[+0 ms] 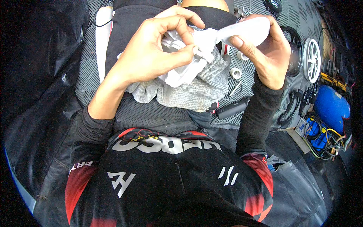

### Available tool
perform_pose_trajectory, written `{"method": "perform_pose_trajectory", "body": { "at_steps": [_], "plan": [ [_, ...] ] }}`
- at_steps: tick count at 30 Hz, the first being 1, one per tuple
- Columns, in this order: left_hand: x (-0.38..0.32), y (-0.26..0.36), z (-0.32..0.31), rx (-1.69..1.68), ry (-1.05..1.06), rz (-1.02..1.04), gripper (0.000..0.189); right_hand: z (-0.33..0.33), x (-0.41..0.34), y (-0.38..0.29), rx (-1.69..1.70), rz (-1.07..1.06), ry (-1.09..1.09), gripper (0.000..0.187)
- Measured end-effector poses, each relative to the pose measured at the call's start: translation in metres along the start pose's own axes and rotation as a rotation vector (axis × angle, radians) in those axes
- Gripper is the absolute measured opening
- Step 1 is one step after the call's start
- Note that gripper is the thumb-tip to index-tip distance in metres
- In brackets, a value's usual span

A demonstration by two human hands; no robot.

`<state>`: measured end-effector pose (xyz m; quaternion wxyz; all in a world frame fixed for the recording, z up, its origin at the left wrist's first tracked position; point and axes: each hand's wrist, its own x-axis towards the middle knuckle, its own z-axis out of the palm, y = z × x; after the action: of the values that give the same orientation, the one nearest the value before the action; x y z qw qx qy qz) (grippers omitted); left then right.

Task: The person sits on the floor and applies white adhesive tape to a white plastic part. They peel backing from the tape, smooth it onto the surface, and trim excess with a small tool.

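Observation:
White crumpled material [181,75], thin like film or tape, lies over a grey cloth [198,96] on the person's lap. My left hand [153,48] has its thumb and fingers curled around part of this white material, pinching it near the middle. My right hand [269,54] holds a white, rounded, flat piece [246,31] between its thumb and fingers. A narrow twisted strip of white runs from that piece towards the crumpled material. Whether they are one piece I cannot tell.
On the grey grated floor tiles [300,17] lie small white rolls [236,73] and a black cylindrical object [232,110]. Further right stand a white spoked wheel [312,60], a black wheel rim [295,51], a blue rounded container [331,107] and tangled cables [326,142].

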<state>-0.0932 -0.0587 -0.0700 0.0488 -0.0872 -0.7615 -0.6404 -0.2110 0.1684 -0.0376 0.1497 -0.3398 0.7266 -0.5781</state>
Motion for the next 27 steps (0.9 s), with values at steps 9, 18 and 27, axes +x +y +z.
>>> {"method": "perform_pose_trajectory", "body": {
  "at_steps": [9,18,27],
  "plan": [
    [0.002,0.006,0.004,-0.004,0.022,-0.062,0.008,0.003,-0.007,0.005,0.027,0.01,0.015,0.037],
    [0.003,0.011,0.008,-0.081,0.046,-0.13,0.008,0.006,-0.013,0.011,0.084,0.038,0.018,0.04],
    [-0.002,0.007,-0.001,-0.153,-0.017,-0.115,0.013,0.036,-0.016,0.001,0.335,0.194,0.133,0.04]
  ]
}}
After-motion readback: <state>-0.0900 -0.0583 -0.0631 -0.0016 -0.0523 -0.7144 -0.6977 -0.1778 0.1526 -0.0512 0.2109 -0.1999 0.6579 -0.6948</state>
